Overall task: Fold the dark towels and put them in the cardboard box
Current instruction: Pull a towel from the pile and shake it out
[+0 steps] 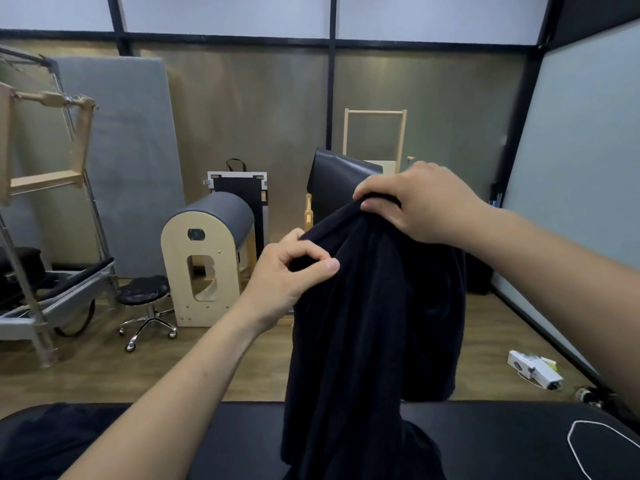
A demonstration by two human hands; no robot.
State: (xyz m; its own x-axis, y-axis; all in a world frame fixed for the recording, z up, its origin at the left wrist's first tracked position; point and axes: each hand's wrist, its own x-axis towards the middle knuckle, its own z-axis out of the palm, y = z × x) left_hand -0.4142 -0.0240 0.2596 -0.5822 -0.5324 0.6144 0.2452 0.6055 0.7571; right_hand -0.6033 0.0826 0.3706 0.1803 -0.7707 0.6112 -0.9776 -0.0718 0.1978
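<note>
Navy-black terry cloth is hanging above the black padded table (502,434): one dark towel (374,323), its long axis running top to bottom. Its upper edge is raised well above the table, and its lower part is dropping across the table's surface and leaving the frame. The cloth is looking soft and matte, bunched at the top and falling in deep vertical folds.

Two hands are holding it over the table. The left hand (294,271) is pinching the upper edge between thumb and curled forefinger. The right hand (415,202), higher above the table, is gripping the gathered top with its fingers curled over it, so the edge is sloping down from right hand to left.

At the table's left end one dark heap (52,434) is lying, possibly a second towel; I cannot tell. At its right end one white cord (581,445) is lying in a loop. Beyond the table, on the floor, one wheeled stool (145,292) and one arched wooden barrel (207,258) are standing.
</note>
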